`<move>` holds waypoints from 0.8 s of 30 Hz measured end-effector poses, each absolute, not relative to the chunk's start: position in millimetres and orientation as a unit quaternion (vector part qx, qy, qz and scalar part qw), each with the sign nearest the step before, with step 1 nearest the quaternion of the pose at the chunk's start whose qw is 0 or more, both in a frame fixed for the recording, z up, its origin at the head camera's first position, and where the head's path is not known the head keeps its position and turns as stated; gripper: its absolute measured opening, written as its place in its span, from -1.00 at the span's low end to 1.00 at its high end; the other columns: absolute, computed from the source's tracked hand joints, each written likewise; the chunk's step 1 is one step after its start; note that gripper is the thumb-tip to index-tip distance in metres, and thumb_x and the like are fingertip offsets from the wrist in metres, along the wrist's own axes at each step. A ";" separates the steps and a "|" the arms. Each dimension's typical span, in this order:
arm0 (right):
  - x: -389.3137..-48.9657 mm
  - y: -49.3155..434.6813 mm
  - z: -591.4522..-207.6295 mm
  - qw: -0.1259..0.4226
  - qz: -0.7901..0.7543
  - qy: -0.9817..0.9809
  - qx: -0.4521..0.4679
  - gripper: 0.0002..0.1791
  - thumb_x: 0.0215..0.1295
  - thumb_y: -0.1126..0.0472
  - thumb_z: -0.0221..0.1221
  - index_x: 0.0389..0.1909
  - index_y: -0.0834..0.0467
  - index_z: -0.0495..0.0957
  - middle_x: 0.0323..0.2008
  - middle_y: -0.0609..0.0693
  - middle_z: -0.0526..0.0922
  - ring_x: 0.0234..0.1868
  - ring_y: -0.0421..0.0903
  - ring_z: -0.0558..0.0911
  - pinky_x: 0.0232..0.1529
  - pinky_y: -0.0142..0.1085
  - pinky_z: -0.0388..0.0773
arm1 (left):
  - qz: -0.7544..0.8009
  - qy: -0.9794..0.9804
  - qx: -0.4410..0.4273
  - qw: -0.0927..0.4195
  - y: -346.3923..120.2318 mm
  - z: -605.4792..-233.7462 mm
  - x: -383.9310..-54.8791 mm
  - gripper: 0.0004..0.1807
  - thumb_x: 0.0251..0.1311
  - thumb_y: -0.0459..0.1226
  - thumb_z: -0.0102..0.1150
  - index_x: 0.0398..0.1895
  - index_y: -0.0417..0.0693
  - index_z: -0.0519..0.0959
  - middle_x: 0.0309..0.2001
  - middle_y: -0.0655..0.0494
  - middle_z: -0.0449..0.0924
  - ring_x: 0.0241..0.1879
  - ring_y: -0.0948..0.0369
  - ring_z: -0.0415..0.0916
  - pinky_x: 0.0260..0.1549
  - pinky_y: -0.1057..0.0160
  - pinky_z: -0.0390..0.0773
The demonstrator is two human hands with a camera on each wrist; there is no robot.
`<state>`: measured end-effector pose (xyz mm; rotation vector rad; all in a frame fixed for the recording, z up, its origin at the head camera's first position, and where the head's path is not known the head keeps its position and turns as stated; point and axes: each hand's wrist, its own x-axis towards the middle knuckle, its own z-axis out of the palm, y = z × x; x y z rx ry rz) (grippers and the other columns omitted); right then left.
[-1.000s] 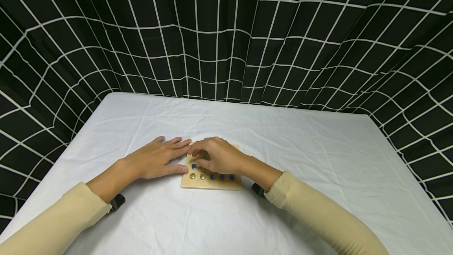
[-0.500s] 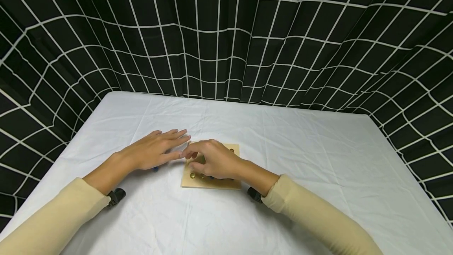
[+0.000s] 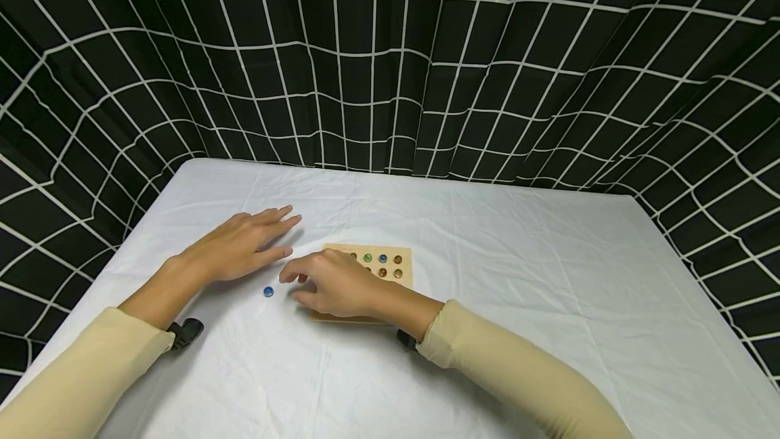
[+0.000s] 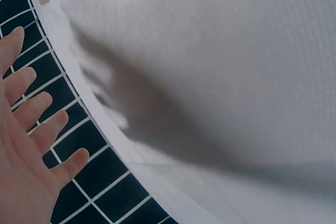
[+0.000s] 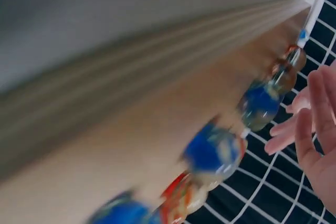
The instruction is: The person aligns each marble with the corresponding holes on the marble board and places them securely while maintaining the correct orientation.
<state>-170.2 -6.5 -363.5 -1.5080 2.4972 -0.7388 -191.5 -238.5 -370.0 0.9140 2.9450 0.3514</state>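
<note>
On the white cloth, a loose blue glass marble [image 3: 269,291] lies left of a wooden board [image 3: 399,250]. The marbles on the board, such as a green one [image 3: 368,258] and a brown one [image 3: 398,259], sit in rows. My right hand [image 3: 341,283] hovers over the board's left part, hiding much of it. Its thumb and fingers are loosely bent and apart, just right of the loose marble, and I see nothing between them. My left hand [image 3: 240,242] is spread beyond the loose marble, holding nothing; its palm shows bare in the left wrist view.
White cloth [image 3: 518,269] covers the table around the board. Black curtains with a white grid [image 3: 378,73] hang along the back and both sides. Blurred marbles [image 5: 212,150] stand up along the board in the right wrist view.
My left hand has drawn away from the board to the left and farther back, uncovering the loose marble. My right hand has shifted left across the board toward that marble.
</note>
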 end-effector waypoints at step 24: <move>-165.6 -60.4 -367.7 0.091 -0.095 0.863 -0.488 -0.67 0.30 0.23 0.29 0.08 -0.02 0.66 0.04 -0.20 0.63 -0.03 -0.28 0.60 -0.14 -0.40 0.57 | 0.112 0.953 0.280 0.027 -247.7 -376.9 -186.1 -0.33 0.48 0.09 -0.08 0.52 -0.01 0.24 0.50 -0.13 0.16 0.45 -0.09 0.16 0.28 -0.25 0.22</move>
